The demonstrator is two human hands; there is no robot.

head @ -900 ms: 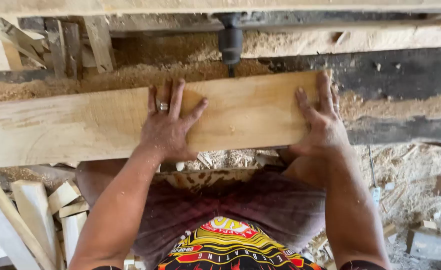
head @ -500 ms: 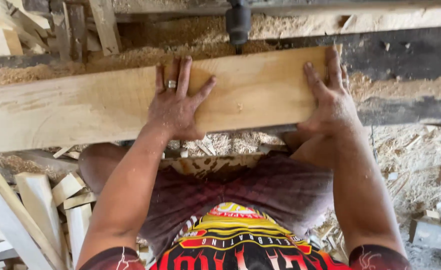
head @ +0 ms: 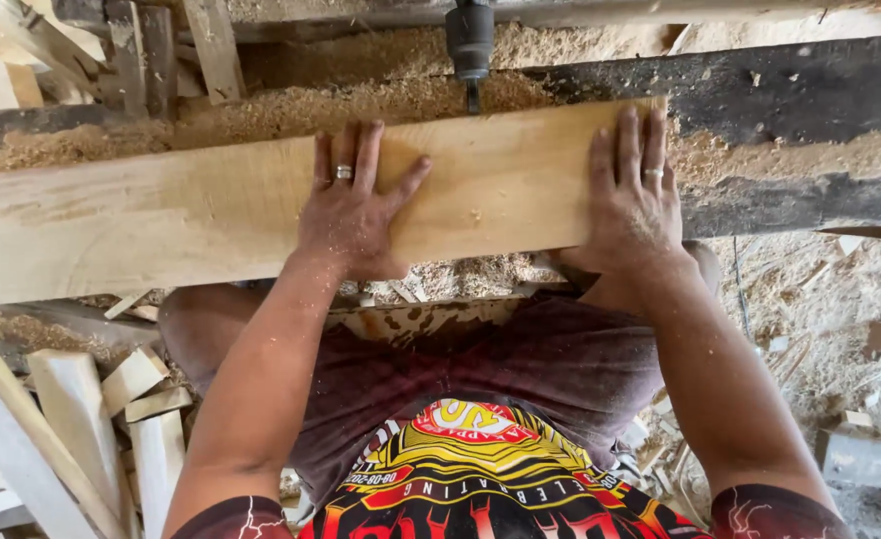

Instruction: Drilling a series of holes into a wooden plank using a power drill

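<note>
A long pale wooden plank (head: 161, 215) lies across a dark, sawdust-covered bench (head: 790, 95). My left hand (head: 355, 205) presses flat on the plank near its middle, fingers spread, a ring on one finger. My right hand (head: 632, 190) lies flat on the plank's right end, also with a ring. A dark drill bit and chuck (head: 470, 50) hang just above the plank's far edge, between my hands. Neither hand grips anything.
Sawdust (head: 360, 100) is heaped along the bench behind the plank. Cut wooden offcuts (head: 111, 399) lie stacked at lower left. More scraps and sawdust cover the ground (head: 840, 329) at right. Wooden slats (head: 211, 40) stand at upper left.
The view has shifted slightly; the plank and both hands sit a little higher and nearer the drill bit. Both hands stay flat on the plank.
</note>
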